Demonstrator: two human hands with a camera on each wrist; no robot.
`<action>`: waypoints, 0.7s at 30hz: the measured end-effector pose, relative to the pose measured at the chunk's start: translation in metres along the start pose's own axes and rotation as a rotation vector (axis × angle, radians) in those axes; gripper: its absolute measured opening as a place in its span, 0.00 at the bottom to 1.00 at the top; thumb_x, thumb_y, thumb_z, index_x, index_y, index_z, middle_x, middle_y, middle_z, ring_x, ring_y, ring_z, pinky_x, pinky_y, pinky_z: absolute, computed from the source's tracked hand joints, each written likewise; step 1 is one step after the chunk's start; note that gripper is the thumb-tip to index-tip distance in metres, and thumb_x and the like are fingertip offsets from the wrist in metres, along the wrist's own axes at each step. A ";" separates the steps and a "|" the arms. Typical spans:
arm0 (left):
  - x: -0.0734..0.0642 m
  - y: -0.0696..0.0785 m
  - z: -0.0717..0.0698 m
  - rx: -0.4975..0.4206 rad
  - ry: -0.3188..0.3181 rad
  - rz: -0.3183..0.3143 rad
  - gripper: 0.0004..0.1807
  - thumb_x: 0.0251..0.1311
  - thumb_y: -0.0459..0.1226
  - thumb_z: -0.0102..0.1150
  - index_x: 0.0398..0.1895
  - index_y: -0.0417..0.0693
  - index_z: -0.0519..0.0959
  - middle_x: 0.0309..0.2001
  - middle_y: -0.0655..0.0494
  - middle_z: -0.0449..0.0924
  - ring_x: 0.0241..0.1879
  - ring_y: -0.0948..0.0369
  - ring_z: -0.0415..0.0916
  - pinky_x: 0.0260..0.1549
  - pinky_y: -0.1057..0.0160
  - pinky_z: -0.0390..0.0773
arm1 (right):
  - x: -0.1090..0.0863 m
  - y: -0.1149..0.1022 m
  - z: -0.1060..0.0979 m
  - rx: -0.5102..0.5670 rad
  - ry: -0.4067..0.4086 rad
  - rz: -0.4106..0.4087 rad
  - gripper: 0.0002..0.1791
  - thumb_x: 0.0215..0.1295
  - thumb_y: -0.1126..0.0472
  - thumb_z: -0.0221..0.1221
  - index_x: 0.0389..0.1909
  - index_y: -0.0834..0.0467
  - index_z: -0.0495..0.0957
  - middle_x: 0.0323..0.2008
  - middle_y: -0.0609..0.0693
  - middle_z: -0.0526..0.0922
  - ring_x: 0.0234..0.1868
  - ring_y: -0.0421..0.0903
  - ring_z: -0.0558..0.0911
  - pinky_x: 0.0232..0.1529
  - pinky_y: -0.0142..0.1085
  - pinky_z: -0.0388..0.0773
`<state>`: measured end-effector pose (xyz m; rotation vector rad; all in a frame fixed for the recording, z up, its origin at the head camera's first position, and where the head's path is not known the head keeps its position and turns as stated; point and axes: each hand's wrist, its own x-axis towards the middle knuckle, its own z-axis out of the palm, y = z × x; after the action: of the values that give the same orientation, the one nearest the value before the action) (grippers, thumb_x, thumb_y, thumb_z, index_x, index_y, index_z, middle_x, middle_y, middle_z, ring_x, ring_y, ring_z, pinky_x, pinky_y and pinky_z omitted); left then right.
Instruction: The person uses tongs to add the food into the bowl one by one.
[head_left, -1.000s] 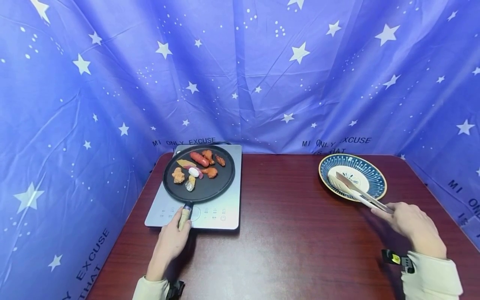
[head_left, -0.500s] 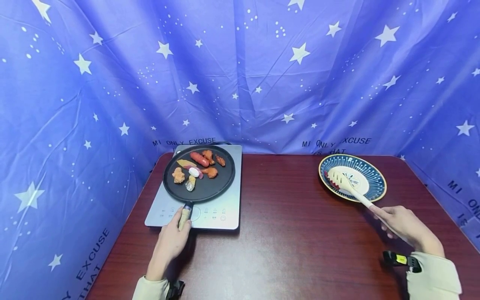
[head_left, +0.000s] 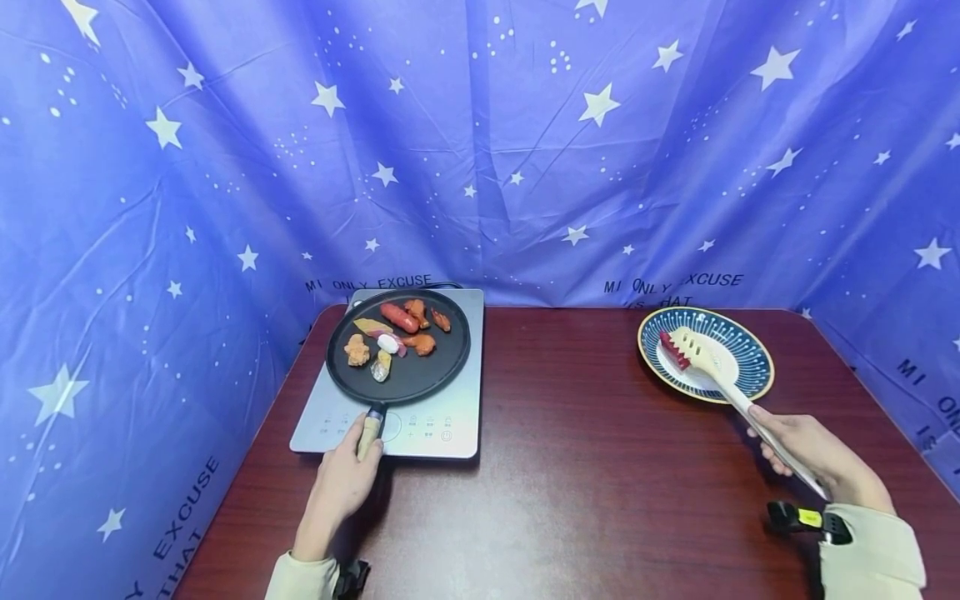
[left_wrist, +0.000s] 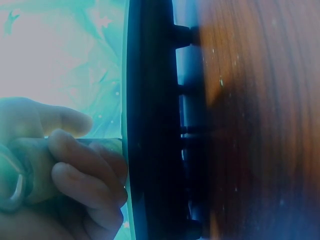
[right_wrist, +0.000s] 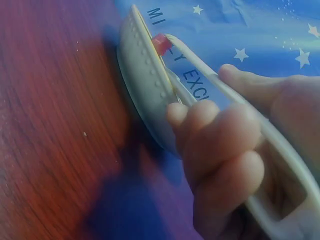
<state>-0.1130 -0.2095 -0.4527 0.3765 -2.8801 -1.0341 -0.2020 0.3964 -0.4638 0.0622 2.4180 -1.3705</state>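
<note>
My left hand (head_left: 347, 477) grips the wooden handle (head_left: 367, 439) of a round black frying pan (head_left: 438, 375); in the left wrist view its fingers curl round that handle (left_wrist: 37, 170). Several pieces of food lie in the pan, among them a sausage (head_left: 398, 317) and a drumstick (head_left: 421, 344). My right hand (head_left: 813, 454) holds pale food tongs (head_left: 738, 400), slotted face up, over a blue-patterned plate (head_left: 756, 358). A red piece of food (head_left: 672, 350) shows at the tongs' tip, partly covered by the slotted head. The right wrist view shows this red piece (right_wrist: 161, 45) near the plate's rim.
The pan rests on a silver induction cooker (head_left: 467, 417) at the left of the dark red wooden table (head_left: 562, 467). A blue curtain with white stars (head_left: 525, 208) hangs behind and at both sides. The plate stands near the table's back right.
The tongs have turned from edge-on to slotted face up, and their head has shifted slightly inward over the plate. The red piece has come into view. My left hand and the pan stay still.
</note>
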 end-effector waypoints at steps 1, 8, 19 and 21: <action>0.000 0.000 0.000 0.001 -0.001 -0.001 0.31 0.65 0.45 0.49 0.70 0.44 0.61 0.44 0.38 0.78 0.30 0.53 0.72 0.32 0.51 0.72 | 0.000 0.001 -0.001 0.011 -0.003 -0.003 0.33 0.74 0.44 0.39 0.37 0.73 0.74 0.17 0.48 0.74 0.15 0.40 0.74 0.17 0.36 0.73; -0.001 0.000 0.000 0.000 -0.004 0.002 0.31 0.65 0.45 0.49 0.70 0.45 0.60 0.47 0.37 0.77 0.33 0.53 0.72 0.34 0.51 0.72 | 0.003 0.007 -0.004 0.099 0.006 -0.024 0.28 0.75 0.47 0.39 0.34 0.67 0.77 0.16 0.47 0.75 0.15 0.38 0.73 0.16 0.34 0.73; 0.000 0.001 0.000 -0.008 0.001 0.000 0.32 0.65 0.45 0.49 0.70 0.44 0.60 0.48 0.36 0.77 0.33 0.52 0.72 0.34 0.50 0.72 | 0.000 0.007 -0.002 0.326 0.008 -0.055 0.24 0.74 0.49 0.41 0.29 0.58 0.80 0.17 0.46 0.75 0.15 0.36 0.73 0.15 0.30 0.71; 0.000 0.001 0.000 -0.008 -0.001 -0.002 0.32 0.65 0.45 0.49 0.70 0.45 0.61 0.48 0.36 0.77 0.33 0.52 0.72 0.34 0.51 0.72 | -0.001 0.007 -0.001 0.363 0.017 -0.042 0.24 0.74 0.49 0.42 0.28 0.58 0.80 0.16 0.46 0.75 0.15 0.36 0.73 0.15 0.30 0.71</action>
<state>-0.1130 -0.2085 -0.4525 0.3791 -2.8763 -1.0468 -0.2000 0.4007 -0.4685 0.1151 2.1643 -1.8183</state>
